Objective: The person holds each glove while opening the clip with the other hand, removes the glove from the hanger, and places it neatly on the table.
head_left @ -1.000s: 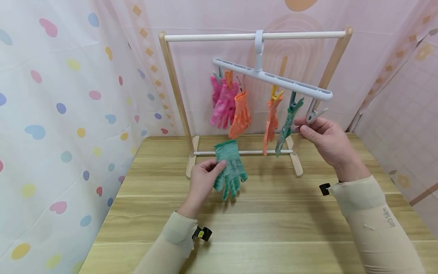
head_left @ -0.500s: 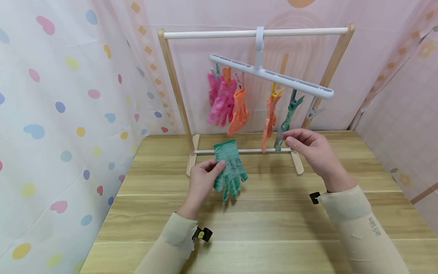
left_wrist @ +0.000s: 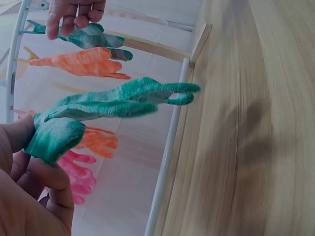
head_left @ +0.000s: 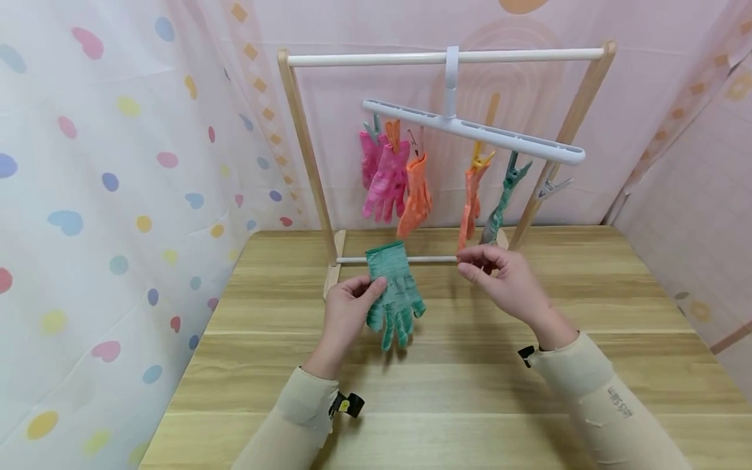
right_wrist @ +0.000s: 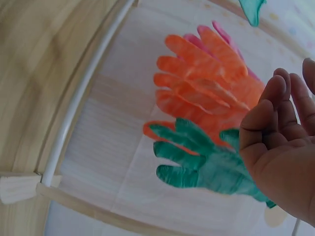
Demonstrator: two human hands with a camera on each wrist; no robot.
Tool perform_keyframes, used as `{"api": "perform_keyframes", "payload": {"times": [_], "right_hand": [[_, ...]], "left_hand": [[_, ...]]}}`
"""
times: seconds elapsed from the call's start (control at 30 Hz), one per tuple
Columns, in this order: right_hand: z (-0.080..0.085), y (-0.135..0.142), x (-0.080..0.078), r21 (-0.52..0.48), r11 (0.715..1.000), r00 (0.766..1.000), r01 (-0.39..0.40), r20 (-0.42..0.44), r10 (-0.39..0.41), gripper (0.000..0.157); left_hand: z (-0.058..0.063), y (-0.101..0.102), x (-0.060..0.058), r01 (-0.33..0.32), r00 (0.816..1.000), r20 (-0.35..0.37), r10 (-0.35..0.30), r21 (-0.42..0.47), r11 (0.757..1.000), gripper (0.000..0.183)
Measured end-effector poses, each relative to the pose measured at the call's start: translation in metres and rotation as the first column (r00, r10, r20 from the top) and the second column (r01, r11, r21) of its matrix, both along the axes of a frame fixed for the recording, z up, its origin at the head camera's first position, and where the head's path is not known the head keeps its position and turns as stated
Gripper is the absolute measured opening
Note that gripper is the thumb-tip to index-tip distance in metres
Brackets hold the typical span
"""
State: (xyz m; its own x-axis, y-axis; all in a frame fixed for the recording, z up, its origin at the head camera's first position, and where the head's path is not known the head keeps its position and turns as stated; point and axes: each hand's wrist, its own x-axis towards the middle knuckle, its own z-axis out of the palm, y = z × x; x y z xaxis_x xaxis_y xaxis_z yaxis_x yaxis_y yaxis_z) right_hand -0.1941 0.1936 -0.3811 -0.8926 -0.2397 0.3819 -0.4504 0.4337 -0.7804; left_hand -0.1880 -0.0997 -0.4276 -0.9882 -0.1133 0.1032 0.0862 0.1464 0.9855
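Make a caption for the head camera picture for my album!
Left hand holds a green glove while other gloves hang clipped from a hanger.

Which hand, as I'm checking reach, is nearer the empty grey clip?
Right. The right hand is below and left of the grey clip, not touching; the left hand is farther left, holding a green glove.

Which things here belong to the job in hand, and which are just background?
Likely job:
green glove, held by left hand
free right hand
hanger
grey clip, no glove on it
hung gloves
rack

Likely background:
dotted curtain
pink curtain
table beneath
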Motion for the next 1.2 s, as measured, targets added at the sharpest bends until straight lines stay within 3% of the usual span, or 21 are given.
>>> {"api": "perform_keyframes", "payload": {"times": [0.3, 0.5, 0.8, 1.0, 1.2], "right_hand": [[-0.019, -0.025, 0.005, 0.013, 0.998, 0.998, -0.055, -0.042, 0.056, 0.022], [-0.027, -0.038, 0.008, 0.075, 0.996, 0.998, -0.051, -0.023, 0.053, 0.023], [-0.029, -0.058, 0.008, 0.102, 0.989, 0.993, -0.109, 0.055, 0.104, 0.024], [-0.030, -0.073, 0.008, 0.101, 0.986, 0.990, -0.136, 0.059, 0.130, 0.022], [-0.033, -0.088, 0.007, 0.120, 0.980, 0.986, -0.160, 0.066, 0.153, 0.022]], "left_hand": [[0.001, -0.017, -0.001, -0.010, 0.999, 0.037, 0.011, -0.028, 1.000, 0.026], [-0.001, -0.040, -0.005, -0.006, 0.997, 0.075, 0.010, -0.066, 0.998, 0.030], [0.002, -0.077, -0.013, -0.001, 0.996, 0.091, 0.020, -0.203, 0.979, 0.035], [0.002, -0.112, -0.025, 0.047, 0.988, 0.154, 0.006, -0.333, 0.942, 0.043], [0.003, -0.150, -0.039, 0.120, 0.976, 0.217, -0.013, -0.489, 0.864, 0.051]]}}
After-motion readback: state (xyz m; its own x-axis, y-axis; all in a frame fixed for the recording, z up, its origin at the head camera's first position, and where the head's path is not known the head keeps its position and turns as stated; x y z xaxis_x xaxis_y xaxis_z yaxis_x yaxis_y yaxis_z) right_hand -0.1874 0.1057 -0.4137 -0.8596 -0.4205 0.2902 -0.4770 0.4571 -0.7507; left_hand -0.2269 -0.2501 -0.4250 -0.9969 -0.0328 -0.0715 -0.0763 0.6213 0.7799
